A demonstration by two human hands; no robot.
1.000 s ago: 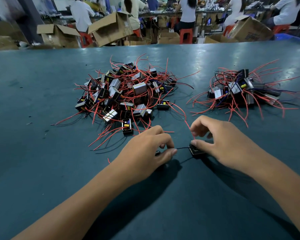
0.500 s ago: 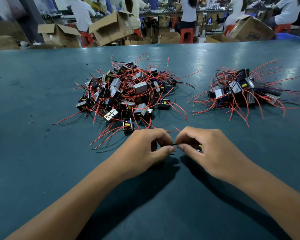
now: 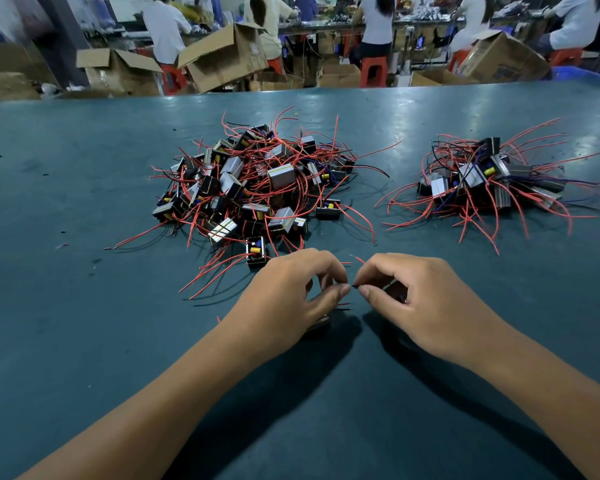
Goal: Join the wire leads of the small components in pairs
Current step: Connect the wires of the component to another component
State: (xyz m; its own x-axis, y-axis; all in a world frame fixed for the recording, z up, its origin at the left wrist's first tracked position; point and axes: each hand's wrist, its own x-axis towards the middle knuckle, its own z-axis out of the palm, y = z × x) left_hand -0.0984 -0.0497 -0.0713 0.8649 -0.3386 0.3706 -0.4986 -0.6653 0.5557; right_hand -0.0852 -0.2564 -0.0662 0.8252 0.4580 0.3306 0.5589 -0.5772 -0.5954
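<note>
My left hand (image 3: 291, 292) and my right hand (image 3: 416, 299) meet fingertip to fingertip over the dark green table (image 3: 84, 341). Thumb and forefinger of each pinch a thin black wire lead (image 3: 354, 286) between them. A small black component (image 3: 394, 289) sits tucked in my right palm, mostly hidden. Another one lies under my left hand, only its edge (image 3: 317, 325) showing. A large pile of small components with red leads (image 3: 253, 188) lies beyond my left hand. A smaller pile (image 3: 482, 185) lies to the far right.
One component (image 3: 256, 252) with red leads lies apart just left of my left hand. Beyond the table's far edge stand open cardboard boxes (image 3: 222, 57), red stools and several seated people at another bench.
My right hand moved left from its spot apart, bringing its component along, until its fingertips met those of my left hand. The black lead between them is now short and pinched from both sides.
</note>
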